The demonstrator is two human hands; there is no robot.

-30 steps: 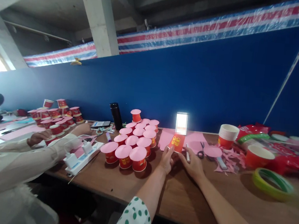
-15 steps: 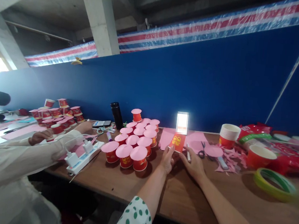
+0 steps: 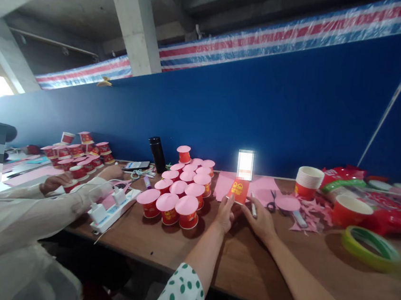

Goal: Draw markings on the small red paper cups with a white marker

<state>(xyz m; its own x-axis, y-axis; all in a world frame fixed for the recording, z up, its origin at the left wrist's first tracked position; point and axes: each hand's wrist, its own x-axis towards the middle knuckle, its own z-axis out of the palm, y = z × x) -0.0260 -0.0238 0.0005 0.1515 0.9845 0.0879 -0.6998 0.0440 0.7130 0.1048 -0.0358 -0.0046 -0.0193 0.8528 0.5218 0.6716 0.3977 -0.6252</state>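
Observation:
An upturned red paper cup (image 3: pixel 241 190) with gold print stands on or just above the pink paper. My left hand (image 3: pixel 225 214) grips it by the white rim at its lower left. The fingertips of my right hand (image 3: pixel 260 220) rest at the cup's lower right edge. Between the fingers of that same hand sits a white pen (image 3: pixel 253 208), pointing up and away. Behind the cup lie pink sheets (image 3: pixel 223 183). Dark-handled scissors (image 3: pixel 271 203) and a pink paper disc (image 3: pixel 288 203) are just right of my right hand.
Left of my hands stand several red cups topped with pink discs (image 3: pixel 186 206). A power strip (image 3: pixel 111 214), a black flask (image 3: pixel 156 155) and a co-worker's arms (image 3: pixel 62 202) are farther left. At right are stacked cups (image 3: pixel 308 180), paper scraps (image 3: pixel 317 215) and green-yellow tape (image 3: pixel 369 249).
The cup has turned slightly between my hands, so its gold print faces a little differently. Both hands keep nearly the same place, and the pen remains in my right.

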